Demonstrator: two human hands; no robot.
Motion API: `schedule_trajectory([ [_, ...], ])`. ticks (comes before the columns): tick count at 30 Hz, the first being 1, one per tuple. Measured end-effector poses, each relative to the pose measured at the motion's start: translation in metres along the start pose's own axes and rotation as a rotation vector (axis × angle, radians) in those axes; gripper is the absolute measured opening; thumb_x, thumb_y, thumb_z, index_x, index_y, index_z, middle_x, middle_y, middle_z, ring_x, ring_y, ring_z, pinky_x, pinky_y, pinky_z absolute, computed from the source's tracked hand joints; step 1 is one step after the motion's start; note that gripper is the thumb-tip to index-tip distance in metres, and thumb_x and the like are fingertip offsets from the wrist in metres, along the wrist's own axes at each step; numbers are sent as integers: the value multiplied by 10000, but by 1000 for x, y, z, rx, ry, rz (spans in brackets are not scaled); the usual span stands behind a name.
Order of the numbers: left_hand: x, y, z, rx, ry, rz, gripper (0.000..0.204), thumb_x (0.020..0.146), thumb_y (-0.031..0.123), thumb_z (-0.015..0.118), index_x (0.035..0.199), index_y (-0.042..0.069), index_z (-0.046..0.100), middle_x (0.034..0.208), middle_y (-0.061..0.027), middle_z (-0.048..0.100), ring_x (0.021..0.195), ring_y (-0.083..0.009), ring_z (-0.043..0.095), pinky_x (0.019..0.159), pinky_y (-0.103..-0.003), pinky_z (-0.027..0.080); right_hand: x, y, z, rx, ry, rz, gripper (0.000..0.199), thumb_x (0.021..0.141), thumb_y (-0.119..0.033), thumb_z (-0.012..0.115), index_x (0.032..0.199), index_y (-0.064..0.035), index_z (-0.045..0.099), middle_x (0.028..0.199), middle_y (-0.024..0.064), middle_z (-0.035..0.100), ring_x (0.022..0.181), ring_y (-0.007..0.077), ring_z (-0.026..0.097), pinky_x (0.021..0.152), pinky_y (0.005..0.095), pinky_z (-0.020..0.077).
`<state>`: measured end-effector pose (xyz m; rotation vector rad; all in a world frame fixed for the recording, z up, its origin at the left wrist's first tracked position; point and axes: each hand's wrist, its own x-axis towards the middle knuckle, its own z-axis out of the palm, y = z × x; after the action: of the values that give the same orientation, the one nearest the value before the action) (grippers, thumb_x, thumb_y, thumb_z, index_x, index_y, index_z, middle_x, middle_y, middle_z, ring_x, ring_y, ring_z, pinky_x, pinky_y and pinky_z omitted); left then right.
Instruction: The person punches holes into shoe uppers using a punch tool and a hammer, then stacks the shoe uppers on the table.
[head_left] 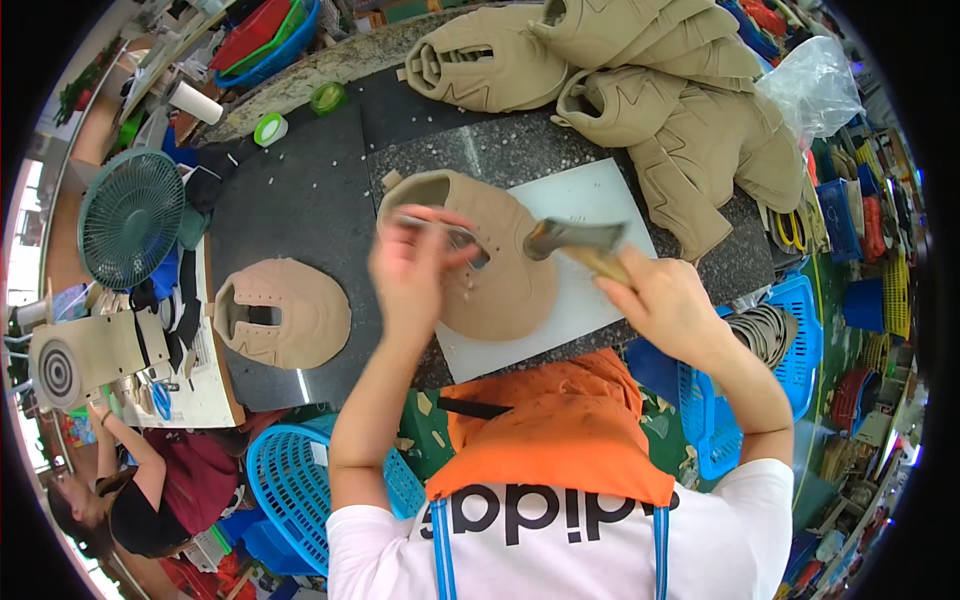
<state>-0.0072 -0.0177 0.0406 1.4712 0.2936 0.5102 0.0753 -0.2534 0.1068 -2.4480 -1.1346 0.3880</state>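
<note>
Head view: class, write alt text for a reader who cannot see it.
A person's right hand swings a hammer over a tan shoe upper on a white board, while the left hand holds a metal punch against it. More tan uppers lie piled behind on the dark table.

A clear crumpled plastic bag (pixel 815 85) lies at the far right of the worktop (pixel 300 210), beside the tan pieces. No labels, signs or screens are legible.

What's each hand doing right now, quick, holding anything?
Left hand: closed on a thin metal punch over the tan shoe upper.
Right hand: closed on a hammer.
</note>
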Motion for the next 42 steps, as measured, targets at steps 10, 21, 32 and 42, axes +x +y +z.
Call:
schedule_trajectory([
  [10, -40, 82, -145, 689, -22, -4, 91, 763, 34, 612, 822, -20, 567, 853, -67, 511, 700, -136, 550, 575, -249, 461, 5, 39, 77, 967, 180, 440, 268, 949, -311, 458, 827, -73, 464, 525, -25, 384, 365, 50, 336, 332, 198, 265],
  [21, -9, 65, -137, 1223, 280, 119, 126, 743, 85, 623, 823, -10, 604, 1178, -129, 534, 720, -215, 633, 661, -320, 501, 12, 44, 72, 1012, 161, 426, 261, 943, -307, 463, 865, -59, 479, 534, -17, 420, 357, 59, 350, 339, 197, 272],
  [32, 201, -93, 9, 650, 31, 63, 228, 788, 163, 667, 689, -35, 612, 780, -64, 601, 647, -146, 592, 558, -264, 481, 6, 40, 74, 1123, 182, 438, 203, 938, -229, 480, 895, -30, 485, 552, 0, 435, 386, 67, 383, 356, 218, 317],
  [42, 156, -68, -25, 188, -160, -230, 181, 828, 187, 639, 796, 10, 619, 730, -26, 586, 611, -109, 556, 568, -248, 475, 12, 33, 67, 1080, 149, 419, 219, 939, -243, 479, 896, -29, 480, 554, -4, 432, 391, 63, 385, 361, 211, 309],
])
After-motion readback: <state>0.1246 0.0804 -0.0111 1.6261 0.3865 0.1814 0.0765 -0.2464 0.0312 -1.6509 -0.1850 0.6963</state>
